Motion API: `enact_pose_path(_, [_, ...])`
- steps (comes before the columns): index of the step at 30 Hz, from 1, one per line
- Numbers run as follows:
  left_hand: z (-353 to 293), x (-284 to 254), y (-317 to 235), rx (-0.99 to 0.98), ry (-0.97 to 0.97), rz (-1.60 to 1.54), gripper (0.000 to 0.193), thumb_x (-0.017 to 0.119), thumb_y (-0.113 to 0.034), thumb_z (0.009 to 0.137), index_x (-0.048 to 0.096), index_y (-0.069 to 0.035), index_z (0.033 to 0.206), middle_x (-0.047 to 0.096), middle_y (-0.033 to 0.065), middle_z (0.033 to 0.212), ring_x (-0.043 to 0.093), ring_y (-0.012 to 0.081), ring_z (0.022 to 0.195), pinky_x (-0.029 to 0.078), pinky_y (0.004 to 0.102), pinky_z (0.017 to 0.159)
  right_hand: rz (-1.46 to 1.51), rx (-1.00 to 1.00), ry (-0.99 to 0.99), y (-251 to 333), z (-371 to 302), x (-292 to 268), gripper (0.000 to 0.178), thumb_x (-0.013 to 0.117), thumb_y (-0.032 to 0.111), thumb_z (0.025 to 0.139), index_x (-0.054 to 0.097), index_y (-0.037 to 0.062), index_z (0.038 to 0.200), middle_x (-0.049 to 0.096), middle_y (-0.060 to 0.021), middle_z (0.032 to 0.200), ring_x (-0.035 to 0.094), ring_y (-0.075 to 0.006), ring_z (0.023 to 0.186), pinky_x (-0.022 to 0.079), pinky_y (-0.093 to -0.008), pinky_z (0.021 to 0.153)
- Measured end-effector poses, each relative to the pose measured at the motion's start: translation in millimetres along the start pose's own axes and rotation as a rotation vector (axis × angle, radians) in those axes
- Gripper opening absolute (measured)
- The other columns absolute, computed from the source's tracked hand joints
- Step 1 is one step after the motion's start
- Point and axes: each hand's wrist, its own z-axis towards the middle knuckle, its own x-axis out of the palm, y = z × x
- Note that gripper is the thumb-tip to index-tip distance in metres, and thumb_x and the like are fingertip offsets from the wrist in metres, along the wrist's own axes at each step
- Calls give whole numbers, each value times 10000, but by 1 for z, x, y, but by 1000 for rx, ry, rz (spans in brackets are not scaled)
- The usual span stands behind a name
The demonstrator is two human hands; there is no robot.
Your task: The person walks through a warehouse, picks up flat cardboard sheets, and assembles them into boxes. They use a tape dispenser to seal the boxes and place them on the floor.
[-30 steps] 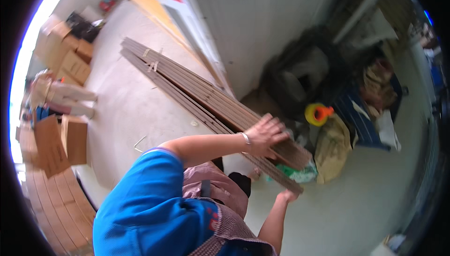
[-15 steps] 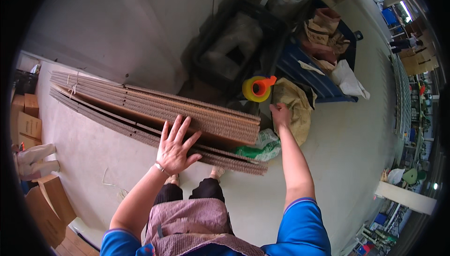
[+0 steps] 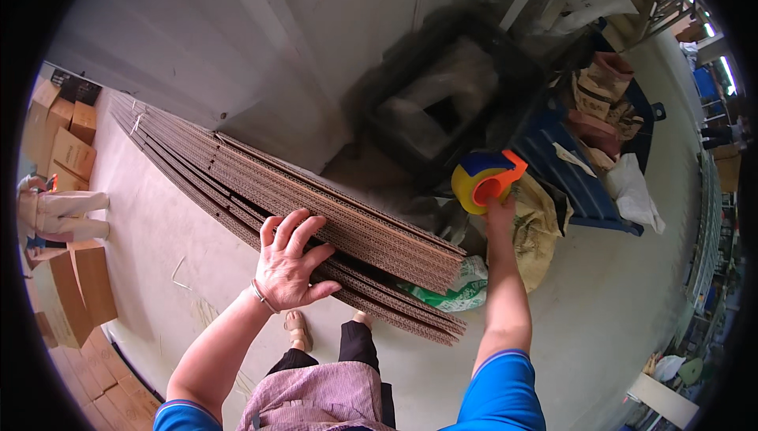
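A long stack of flattened cardboard boxes point(image 3: 332, 222) leans in front of me, its corrugated edges facing up and a dark gap running through it. My left hand point(image 3: 288, 265) rests across the gap, fingers bent over the sheets and thumb spread apart from them. It does not grip the stack. My right hand point(image 3: 499, 214) is closed on a tape dispenser point(image 3: 472, 188) with an orange handle, a yellow side and blue tape; part of the grip is hidden. Below the dispenser lie a tan woven sack point(image 3: 541, 234) and a green and white plastic bag point(image 3: 466, 287).
Beyond the cardboard stand a black bin point(image 3: 367, 111) and a blue bin point(image 3: 580, 186) of crumpled brown bags, with a white bag point(image 3: 636, 194) over its side. A grey panel point(image 3: 197, 36) rises behind. Brown cartons point(image 3: 75, 151) and another person point(image 3: 71, 214) are at left.
My right hand has reached the tape dispenser and closed on it; the dispenser has turned, showing its blue tape. My left hand's fingers have bent from flat. The whole view has shifted.
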Motion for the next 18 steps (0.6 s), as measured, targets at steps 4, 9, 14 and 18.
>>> enact_pose_path(4, [-7, -2, 4, -21, -24, 2, 520, 568, -589, 745, 653, -116, 942, 446, 129, 1283, 360, 329, 1231, 235, 525, 994, 9, -298, 188, 105, -57, -35, 389, 554, -1, 799, 482, 30, 1180, 569, -53, 996, 553, -154, 872, 450, -279, 736])
enact_pose_path(9, [-17, -33, -13, -47, -115, -242, 481, 710, -374, 697, 606, -87, 1068, 440, 152, 1286, 358, 356, 1231, 281, 507, 1003, -18, -591, 329, 210, -192, -66, 399, 546, -34, 827, 475, 18, 1216, 568, -50, 1088, 540, -145, 967, 420, -257, 849])
enact_pose_path(14, [-83, -60, -76, -263, 0, -1448, 656, 581, -520, 853, 436, -64, 1302, 503, 106, 1114, 497, 192, 1014, 442, 348, 852, 115, -458, 486, 190, -336, -34, 414, 576, 9, 856, 468, 16, 1256, 536, -58, 1176, 509, -155, 1075, 398, -294, 939])
enact_pose_path(18, [-162, -94, -54, -516, 336, -1736, 625, 640, -494, 828, 466, -85, 1268, 556, -8, 872, 506, 72, 687, 422, 221, 590, -135, -591, 662, 152, -423, 13, 314, 558, 123, 914, 503, 54, 1216, 528, -36, 1177, 514, -155, 1069, 422, -312, 930])
